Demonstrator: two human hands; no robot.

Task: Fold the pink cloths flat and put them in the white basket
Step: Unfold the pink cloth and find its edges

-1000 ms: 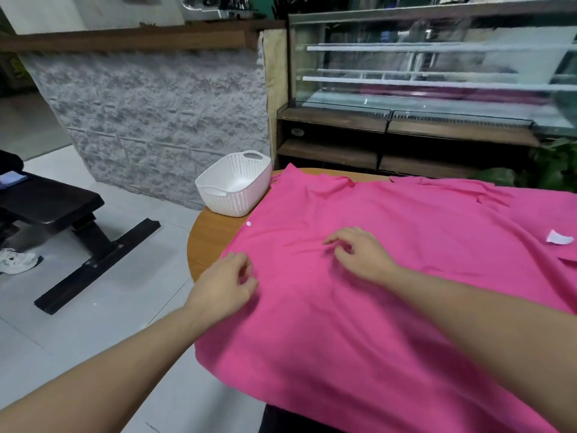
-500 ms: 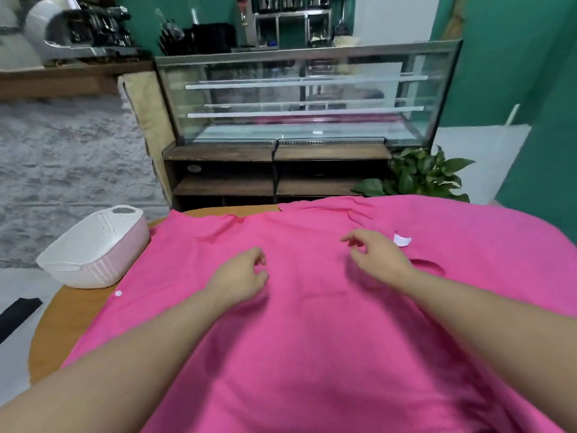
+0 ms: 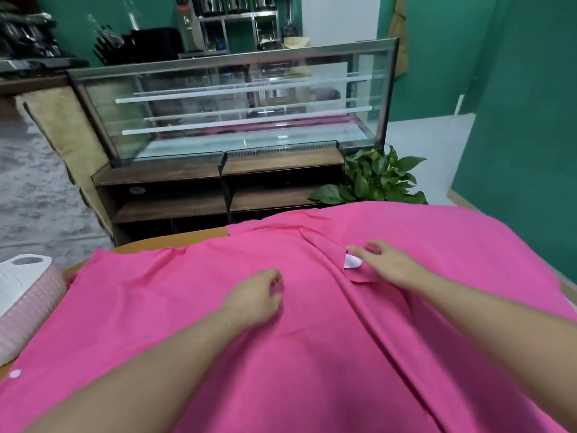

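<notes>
While the pink cloth (image 3: 312, 354) lies spread over nearly the whole desk (image 3: 175, 240), I have both hands resting on top of it near the middle. It runs long from left to right, with its far edge just short of the desk's far rim and its near part dropping out of view below. My left hand (image 3: 254, 303) sits with fingers loosely curled, fingertips against the fabric; I cannot tell whether it pinches any of it. My right hand (image 3: 385, 264) lies farther out and to the right, fingers bent, touching the cloth just beside a small white tag (image 3: 352, 262) where a ridge of folds runs toward me. The right hand is nearer that ridge, and I judge it the likelier one to start a fold. The fabric looks thin, matte and soft, and creases easily. A small white dot (image 3: 15, 374) sits on it at the left. The white basket (image 3: 22, 295), perforated plastic with a handle slot, stands at the desk's left end, touching the cloth's edge and well apart from both hands. Beyond are a glass display case (image 3: 237, 104) and a leafy plant (image 3: 374, 179).
</notes>
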